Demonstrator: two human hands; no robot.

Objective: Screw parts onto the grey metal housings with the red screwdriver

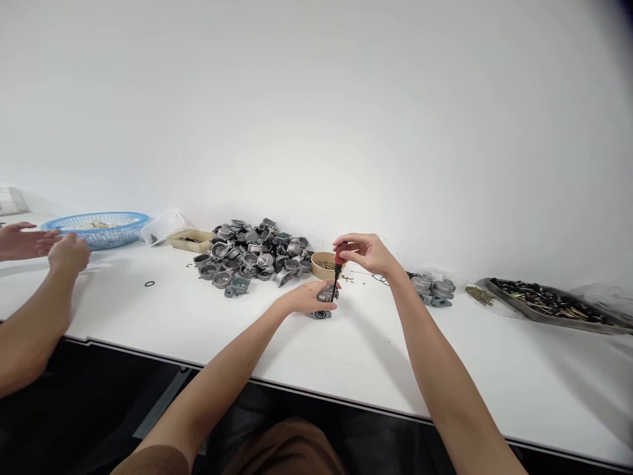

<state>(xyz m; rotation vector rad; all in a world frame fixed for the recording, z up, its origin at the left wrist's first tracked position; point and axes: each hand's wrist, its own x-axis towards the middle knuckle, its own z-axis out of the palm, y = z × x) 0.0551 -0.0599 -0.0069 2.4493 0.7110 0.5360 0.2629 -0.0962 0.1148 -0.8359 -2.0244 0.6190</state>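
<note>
Screwdriver (338,260) upright, tip down on casting (322,313) | right hand (364,253) pinches its top end | left hand (307,298) clasps casting from left

Castings heap (252,254) blocks beyond left hand (309,298); near table (346,356) seems free.

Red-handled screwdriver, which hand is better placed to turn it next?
Right. The right hand grips the screwdriver by its red handle, upright over the metal part, while the left hand holds that part down on the white table.
</note>
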